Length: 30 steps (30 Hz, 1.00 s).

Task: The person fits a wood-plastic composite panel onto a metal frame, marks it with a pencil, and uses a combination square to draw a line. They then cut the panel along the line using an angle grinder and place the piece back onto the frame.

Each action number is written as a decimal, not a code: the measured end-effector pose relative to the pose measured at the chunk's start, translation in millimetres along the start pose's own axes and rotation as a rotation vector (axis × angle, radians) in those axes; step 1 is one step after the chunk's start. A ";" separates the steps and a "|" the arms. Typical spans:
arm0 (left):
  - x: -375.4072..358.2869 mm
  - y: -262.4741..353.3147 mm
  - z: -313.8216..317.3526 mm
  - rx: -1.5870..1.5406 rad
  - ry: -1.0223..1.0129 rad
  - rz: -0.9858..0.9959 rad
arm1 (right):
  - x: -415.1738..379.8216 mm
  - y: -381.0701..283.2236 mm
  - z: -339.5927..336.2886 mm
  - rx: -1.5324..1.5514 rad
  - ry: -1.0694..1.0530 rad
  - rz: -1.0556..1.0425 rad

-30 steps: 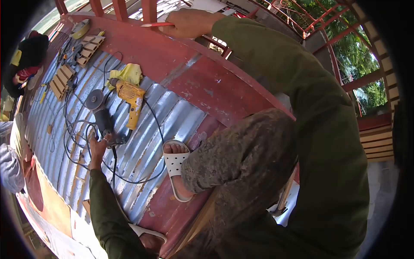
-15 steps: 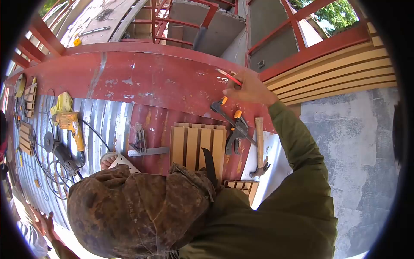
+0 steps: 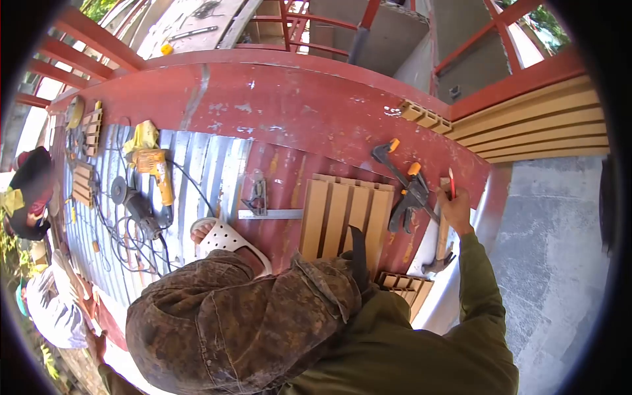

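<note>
My right hand (image 3: pixel 455 209) is shut on a red pencil (image 3: pixel 451 183) that points up. It hovers over the wooden handle of a hammer (image 3: pixel 441 245) lying on the red roof sheet (image 3: pixel 289 112), right beside two black clamps with orange tips (image 3: pixel 405 189). A tan slatted wood panel (image 3: pixel 343 216) lies left of the clamps, in front of my bent knee. My left hand (image 3: pixel 97 340) shows only partly at the lower left edge, low by the roof's rim; its fingers are too hidden to judge.
A metal square (image 3: pixel 264 209) lies left of the panel. A yellow drill (image 3: pixel 155 168), an angle grinder (image 3: pixel 134 204) and tangled cords sit on the corrugated sheet (image 3: pixel 207 171). A slatted offcut (image 3: pixel 405 287) lies near my hip. Another person (image 3: pixel 52 309) crouches at lower left. Red railings run behind.
My view swung right from the tools to the panel. My right hand with the pencil came down from the red beam to the hammer by the clamps. My left hand left the grinder.
</note>
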State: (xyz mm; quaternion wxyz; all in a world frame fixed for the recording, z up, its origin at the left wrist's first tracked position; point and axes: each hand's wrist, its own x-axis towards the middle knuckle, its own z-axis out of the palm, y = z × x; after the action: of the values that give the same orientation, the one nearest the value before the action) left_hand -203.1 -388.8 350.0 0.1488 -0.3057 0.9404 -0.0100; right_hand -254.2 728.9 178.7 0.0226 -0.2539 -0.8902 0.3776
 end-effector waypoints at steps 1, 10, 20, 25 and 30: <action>-5.7 7.2 2.8 -0.015 0.017 -0.005 | -4.2 -28.1 18.8 0.113 -0.082 0.016; -104.0 106.7 -15.2 0.051 0.028 0.117 | -16.3 -211.3 279.9 0.015 -0.678 -0.692; -245.0 108.9 77.8 -0.208 0.025 0.128 | -32.1 -240.4 377.1 -0.268 -0.762 -0.534; -283.2 111.0 108.3 -0.302 -0.006 -0.060 | 12.7 -338.4 389.6 0.213 -0.316 -0.553; -302.3 99.1 136.3 -0.487 0.191 -0.202 | 64.9 -442.7 362.9 0.696 -0.456 -0.541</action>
State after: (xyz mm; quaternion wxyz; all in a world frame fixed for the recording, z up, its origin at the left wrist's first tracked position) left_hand 11.6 -123.7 291.6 -0.0202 -0.4224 0.8895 0.1728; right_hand -587.5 260.2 212.5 0.0081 0.0978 -0.7276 0.6789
